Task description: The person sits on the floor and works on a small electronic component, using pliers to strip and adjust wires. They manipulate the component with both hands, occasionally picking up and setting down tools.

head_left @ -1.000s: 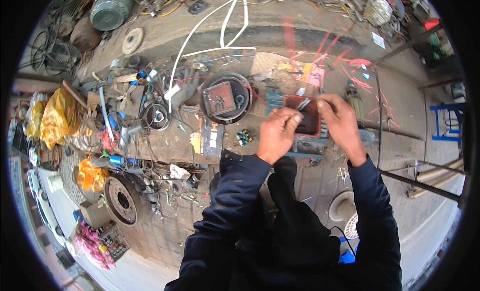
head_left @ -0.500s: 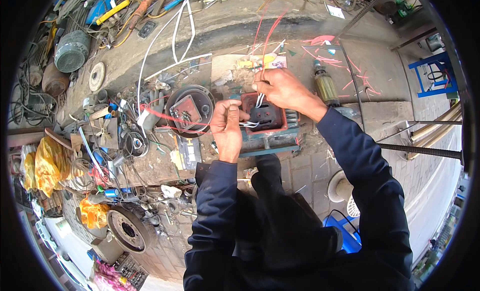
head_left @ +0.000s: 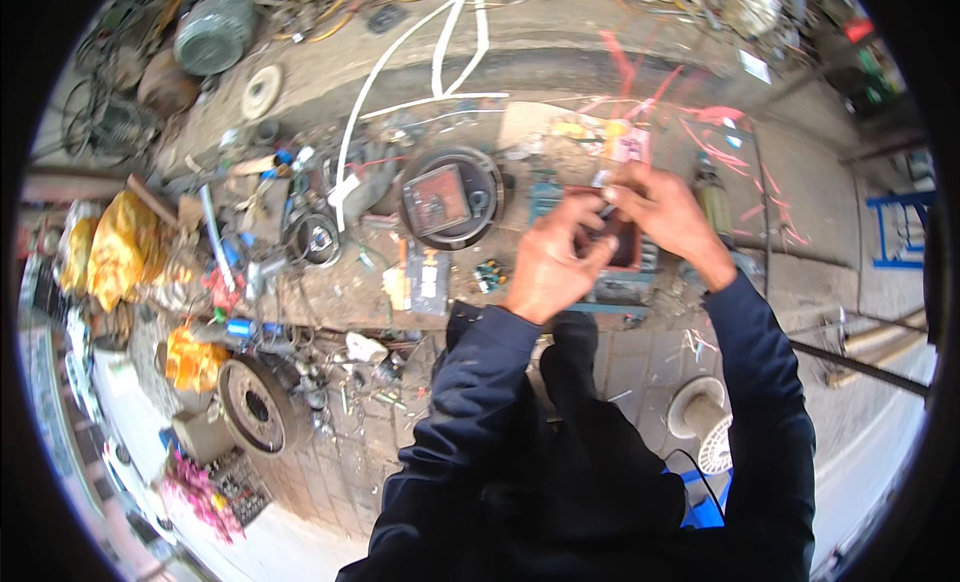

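- Your left hand (head_left: 548, 267) sits just right of frame centre, fingers curled narrow and pinched at the near edge of a small dark-red boxed part (head_left: 622, 244). What the fingertips grip is too small to identify; it may be a fine wire or lead.
- Your right hand (head_left: 665, 214) is above and to the right of it, fingers closed in a pinch on a small pale item at the top edge of the same part. The two hands nearly touch over it.
- The boxed part rests on a blue-green metal frame (head_left: 610, 300) on the ground, centre right of the frame. Your hands cover most of it; only a strip of its red side shows.
- Judged step: fine work on the leads or terminals of the boxed part, both hands engaged. Your next move appears to call for steady fingertip control and a firm brace against the frame, as the item being handled is thin and easily dropped.
- Just left of your hands lies a round black housing (head_left: 451, 196) with a square red insert. A white cable (head_left: 372, 94) arcs from it toward the upper centre.
- The left of the frame holds loose scrap: a yellow bag (head_left: 118, 247), a wheel disc (head_left: 255, 406) at lower left, and a grey wire coil (head_left: 213, 32) at upper left.
- A pale spool (head_left: 704, 414) stands at lower right beside your right sleeve.
- Hidden or unclear: the contact points under your fingers, the inside of the boxed part, and the small tools in the clutter.
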Motion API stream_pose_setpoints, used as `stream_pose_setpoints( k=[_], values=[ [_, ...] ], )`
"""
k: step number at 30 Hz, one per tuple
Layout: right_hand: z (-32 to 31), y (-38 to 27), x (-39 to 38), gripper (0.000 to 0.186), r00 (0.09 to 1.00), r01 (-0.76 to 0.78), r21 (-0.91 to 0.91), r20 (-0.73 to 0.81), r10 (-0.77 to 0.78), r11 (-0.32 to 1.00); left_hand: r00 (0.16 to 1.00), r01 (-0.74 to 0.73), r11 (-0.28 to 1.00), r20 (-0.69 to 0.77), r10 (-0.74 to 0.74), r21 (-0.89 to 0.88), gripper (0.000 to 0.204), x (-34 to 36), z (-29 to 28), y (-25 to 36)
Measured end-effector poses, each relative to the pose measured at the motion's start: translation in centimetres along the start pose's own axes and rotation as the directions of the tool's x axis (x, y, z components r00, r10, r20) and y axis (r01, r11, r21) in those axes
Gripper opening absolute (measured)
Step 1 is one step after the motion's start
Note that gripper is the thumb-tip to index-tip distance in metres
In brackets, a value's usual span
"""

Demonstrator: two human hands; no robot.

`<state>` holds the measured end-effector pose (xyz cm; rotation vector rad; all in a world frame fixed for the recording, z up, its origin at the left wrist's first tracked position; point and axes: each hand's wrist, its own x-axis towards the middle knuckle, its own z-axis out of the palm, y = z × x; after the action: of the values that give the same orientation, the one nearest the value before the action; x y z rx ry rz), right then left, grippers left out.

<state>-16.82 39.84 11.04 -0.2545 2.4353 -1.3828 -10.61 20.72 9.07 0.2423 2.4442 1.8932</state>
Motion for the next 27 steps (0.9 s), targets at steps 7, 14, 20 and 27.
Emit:
stream_pose_setpoints(
  k=[7, 14, 20, 27],
  values=[
    [0.5, 0.0, -2.2, 0.022, 0.992, 0.044, 0.115, -0.123, -0.03, 0.992, 0.922, -0.381, 0.892, 0.166, 0.348, 0.245, 0.025, -2.5, -2.2, 0.8],
    [1.2, 0.6, -6.6, 0.019, 0.936, 0.037, 0.229, -0.349, 0.046, 0.973, 0.948, -0.317, 0.928, 0.087, 0.305, 0.195, 0.051, -3.9, -5.7, -0.3],
    [3.6, 6.3, -12.2, 0.016, 0.895, -0.085, 0.319, -0.391, 0.213, 0.944, 0.954, 0.111, 0.963, -0.296, -0.035, 0.245, 0.046, -7.0, -15.9, -9.1],
    [7.1, 13.0, -16.2, 0.015, 0.876, -0.299, 0.23, -0.318, 0.362, 0.926, 0.982, 0.179, 0.707, -0.078, -0.173, 0.684, 0.083, -10.8, -10.6, -18.8]
  ],
)
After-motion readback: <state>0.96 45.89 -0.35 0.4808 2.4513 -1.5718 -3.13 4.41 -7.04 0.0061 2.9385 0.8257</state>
